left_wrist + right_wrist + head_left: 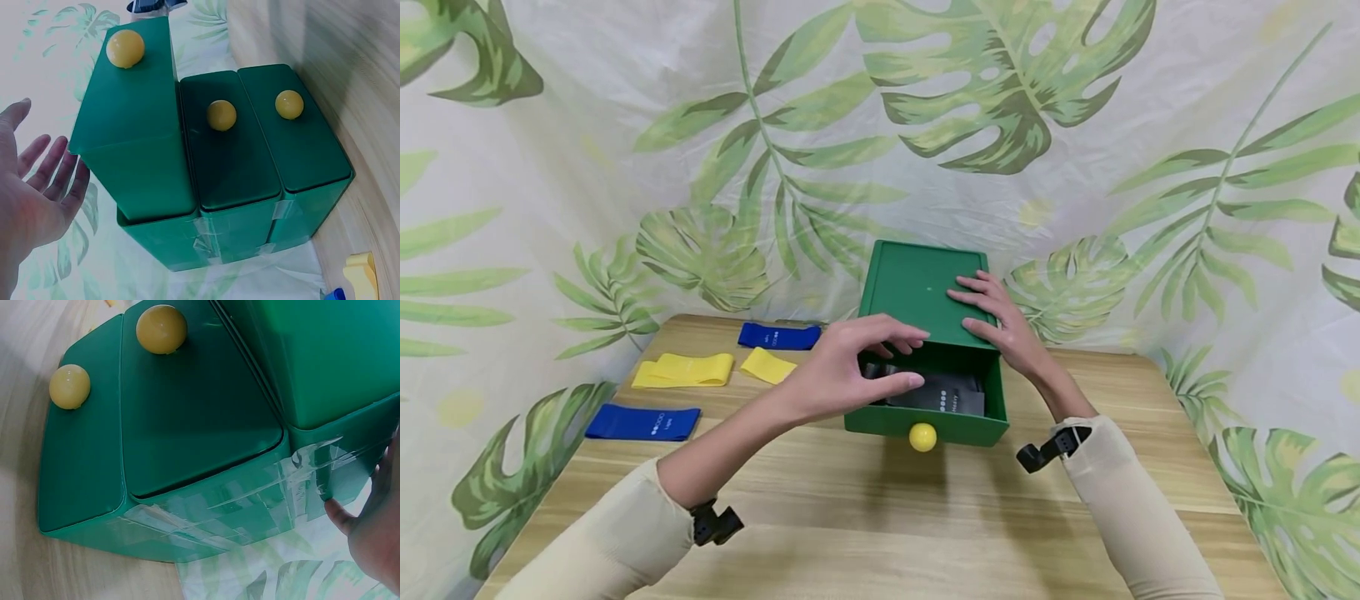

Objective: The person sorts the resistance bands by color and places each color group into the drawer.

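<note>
A green three-drawer cabinet (917, 287) stands on the table, its top drawer (962, 430) pulled out, with dark grey bands (958, 392) marked "Heavy" inside. My left hand (842, 367) hovers over the drawer's left side, thumb and fingers apart, holding nothing visible; in the left wrist view the hand (44, 194) is beside the top drawer. My right hand (1003, 325) rests on the cabinet's top at the right edge, fingers spread; in the right wrist view its thumb lies against the cabinet's side (250, 500). The two lower drawers (234, 144) are closed.
Left of the cabinet, two blue bands (643, 423) and two yellow bands (688, 370) lie flat on the wooden table (820, 517). Yellow round knobs (922, 437) stick out from the drawer fronts. A leaf-patterned cloth (820, 125) hangs behind the table.
</note>
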The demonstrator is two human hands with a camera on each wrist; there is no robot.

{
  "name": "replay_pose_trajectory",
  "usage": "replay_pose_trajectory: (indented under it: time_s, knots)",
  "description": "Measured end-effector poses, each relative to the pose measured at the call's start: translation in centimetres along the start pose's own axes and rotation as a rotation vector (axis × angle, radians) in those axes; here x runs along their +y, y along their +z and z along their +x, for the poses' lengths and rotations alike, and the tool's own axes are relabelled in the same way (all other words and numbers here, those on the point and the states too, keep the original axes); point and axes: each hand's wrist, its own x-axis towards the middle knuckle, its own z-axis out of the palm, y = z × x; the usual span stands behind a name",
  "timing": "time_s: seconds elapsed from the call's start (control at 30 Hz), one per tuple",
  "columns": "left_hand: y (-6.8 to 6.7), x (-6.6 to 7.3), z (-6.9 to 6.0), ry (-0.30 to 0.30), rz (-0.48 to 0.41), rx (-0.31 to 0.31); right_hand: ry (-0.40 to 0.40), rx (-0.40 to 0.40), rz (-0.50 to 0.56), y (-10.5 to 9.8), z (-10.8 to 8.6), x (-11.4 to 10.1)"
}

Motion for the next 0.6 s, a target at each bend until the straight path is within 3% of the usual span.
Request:
replay_pose_trajectory:
  time_s: [0.27, 0.6]
  knots:
    - [-0.8, 1.5, -1.8, 0.016, 0.029, 0.024, 0.001, -0.001, -0.006, -0.1, 0.0, 0.0]
    - [-0.7, 3.1, -3.4, 0.029, -0.002, -0.027, -0.001, 0.001, 0.005, 0.0, 0.0, 0.2]
